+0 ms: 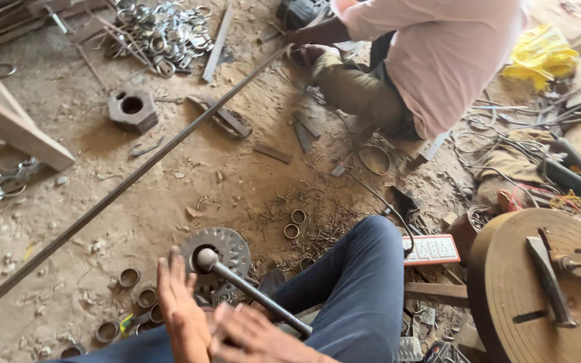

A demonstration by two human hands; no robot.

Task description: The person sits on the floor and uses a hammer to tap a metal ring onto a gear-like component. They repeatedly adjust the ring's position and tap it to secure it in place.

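A dull steel lever with a rounded knob end slanted up from beside the blue-trousered knee, over a rusty toothed disc on the sandy floor. The left hand stood flat-fingered and apart just left of the lever, gripping nothing. The right hand lay beneath its lower shaft; whether it clasped anything could not be told. Short metal rings lay nearby.

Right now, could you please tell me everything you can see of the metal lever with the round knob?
The metal lever is a grey steel rod ending in a rounded knob at its upper left. It slants down to the right, above a toothed disc on the dirt floor. The left hand is open beside it; the right hand lies under its lower end.
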